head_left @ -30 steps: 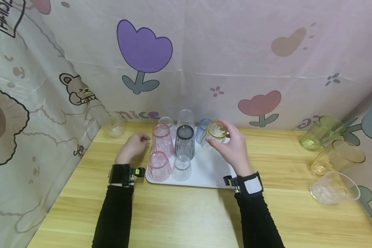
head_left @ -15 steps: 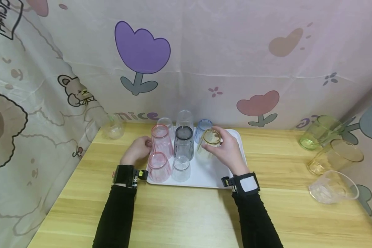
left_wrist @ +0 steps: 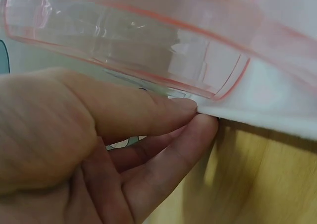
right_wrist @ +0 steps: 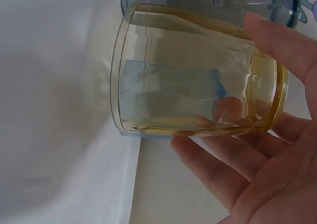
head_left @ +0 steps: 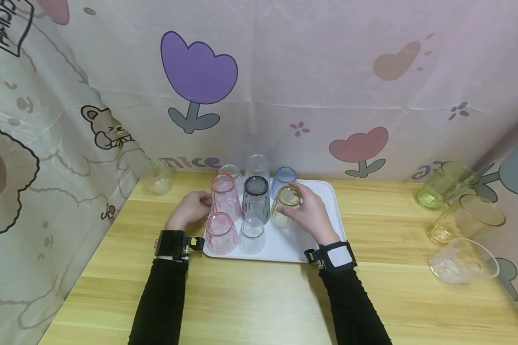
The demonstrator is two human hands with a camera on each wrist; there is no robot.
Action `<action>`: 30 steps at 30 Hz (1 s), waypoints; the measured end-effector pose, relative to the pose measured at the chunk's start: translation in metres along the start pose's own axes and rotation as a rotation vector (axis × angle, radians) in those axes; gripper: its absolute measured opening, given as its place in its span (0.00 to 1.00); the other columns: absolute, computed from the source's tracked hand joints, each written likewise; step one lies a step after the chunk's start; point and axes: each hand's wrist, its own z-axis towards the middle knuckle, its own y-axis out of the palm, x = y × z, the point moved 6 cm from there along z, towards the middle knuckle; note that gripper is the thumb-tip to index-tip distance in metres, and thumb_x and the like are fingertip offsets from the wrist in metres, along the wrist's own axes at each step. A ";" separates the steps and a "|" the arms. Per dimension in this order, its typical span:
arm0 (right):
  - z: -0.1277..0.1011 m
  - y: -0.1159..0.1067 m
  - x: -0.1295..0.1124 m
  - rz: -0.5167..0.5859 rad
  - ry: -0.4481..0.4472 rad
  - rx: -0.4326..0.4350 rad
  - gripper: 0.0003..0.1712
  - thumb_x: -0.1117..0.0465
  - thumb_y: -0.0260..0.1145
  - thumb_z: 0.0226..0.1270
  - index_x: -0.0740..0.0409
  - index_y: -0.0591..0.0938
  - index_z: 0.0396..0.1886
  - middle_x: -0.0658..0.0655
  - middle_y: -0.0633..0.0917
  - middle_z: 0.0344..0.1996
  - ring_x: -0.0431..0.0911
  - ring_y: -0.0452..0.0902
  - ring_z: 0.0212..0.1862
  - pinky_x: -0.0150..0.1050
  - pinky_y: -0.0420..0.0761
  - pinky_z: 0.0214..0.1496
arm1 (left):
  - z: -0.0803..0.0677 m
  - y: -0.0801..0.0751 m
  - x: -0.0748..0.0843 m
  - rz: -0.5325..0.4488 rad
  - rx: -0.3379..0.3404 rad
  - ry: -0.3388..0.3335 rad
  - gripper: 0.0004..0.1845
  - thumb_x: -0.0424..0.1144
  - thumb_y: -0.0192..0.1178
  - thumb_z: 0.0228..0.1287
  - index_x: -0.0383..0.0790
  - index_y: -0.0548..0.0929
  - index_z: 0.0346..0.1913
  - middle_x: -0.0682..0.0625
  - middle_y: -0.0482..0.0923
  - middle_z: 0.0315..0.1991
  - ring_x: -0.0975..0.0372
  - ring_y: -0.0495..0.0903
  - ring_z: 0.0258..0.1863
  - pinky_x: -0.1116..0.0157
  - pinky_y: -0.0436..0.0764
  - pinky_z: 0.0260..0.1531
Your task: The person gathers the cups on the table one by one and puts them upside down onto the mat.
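Note:
My right hand [head_left: 311, 213] holds a yellow-tinted glass [head_left: 280, 214], turned upside down, over the white tray [head_left: 289, 248]. In the right wrist view, the thumb lies on one side of this glass [right_wrist: 168, 80] and the fingers on the other. Beside it stand a dark grey glass [head_left: 256, 203] and, just behind, a blue glass [head_left: 282, 178]. At the tray's left side my left hand [head_left: 191, 211] pinches the tray edge [left_wrist: 267, 122] between thumb and forefinger, close to a tall pink glass [head_left: 226, 199].
Also upside down on the tray are a short pink glass [head_left: 221, 235], a short clear glass [head_left: 252, 238] and two clear glasses at the back. On the right lie a green glass [head_left: 444, 184], an amber glass [head_left: 466, 218] and a clear glass [head_left: 462, 261]. Another clear glass [head_left: 158, 179] is back left.
My right hand has brought the yellow glass left and toward me, next to the grey glass. My left hand has moved right to the tray edge and taken hold of it.

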 end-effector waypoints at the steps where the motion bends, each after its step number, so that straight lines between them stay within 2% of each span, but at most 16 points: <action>1: 0.000 0.001 0.001 -0.001 0.001 -0.005 0.47 0.57 0.82 0.56 0.62 0.72 0.74 0.66 0.78 0.68 0.62 0.74 0.68 0.60 0.73 0.71 | 0.000 0.000 -0.001 -0.001 -0.004 0.003 0.25 0.29 0.62 0.67 0.24 0.75 0.66 0.31 0.81 0.57 0.41 0.80 0.58 0.46 0.78 0.63; 10: 0.000 0.008 0.004 -0.009 -0.009 -0.019 0.48 0.58 0.83 0.55 0.62 0.72 0.74 0.67 0.77 0.69 0.63 0.73 0.69 0.59 0.71 0.72 | 0.001 0.000 -0.002 -0.038 -0.013 -0.002 0.26 0.27 0.63 0.66 0.24 0.75 0.66 0.31 0.81 0.57 0.42 0.80 0.58 0.48 0.80 0.61; 20: 0.000 0.009 0.007 -0.017 -0.014 -0.026 0.48 0.56 0.83 0.55 0.62 0.73 0.74 0.67 0.77 0.69 0.63 0.72 0.70 0.60 0.71 0.73 | 0.001 -0.003 -0.004 -0.015 0.002 0.011 0.25 0.31 0.64 0.67 0.26 0.77 0.65 0.32 0.82 0.56 0.42 0.81 0.58 0.47 0.79 0.62; 25: -0.002 0.004 0.003 -0.032 -0.031 -0.028 0.48 0.54 0.83 0.56 0.62 0.72 0.74 0.67 0.76 0.70 0.63 0.71 0.71 0.60 0.71 0.72 | -0.002 -0.011 -0.003 0.007 0.085 0.016 0.23 0.35 0.62 0.70 0.29 0.79 0.65 0.34 0.82 0.56 0.43 0.80 0.57 0.46 0.78 0.62; 28: -0.003 -0.003 -0.002 -0.029 -0.053 -0.003 0.48 0.53 0.82 0.57 0.63 0.72 0.74 0.66 0.76 0.70 0.63 0.73 0.69 0.60 0.76 0.67 | -0.005 -0.019 -0.001 -0.036 0.165 0.017 0.22 0.35 0.57 0.73 0.31 0.79 0.66 0.35 0.81 0.56 0.43 0.80 0.55 0.47 0.79 0.59; 30: -0.004 -0.008 -0.004 -0.004 -0.065 0.023 0.46 0.53 0.82 0.58 0.63 0.73 0.73 0.66 0.77 0.69 0.63 0.75 0.67 0.60 0.80 0.63 | -0.007 -0.027 0.001 -0.069 0.243 0.029 0.20 0.36 0.56 0.74 0.33 0.79 0.65 0.36 0.81 0.55 0.44 0.80 0.53 0.48 0.80 0.56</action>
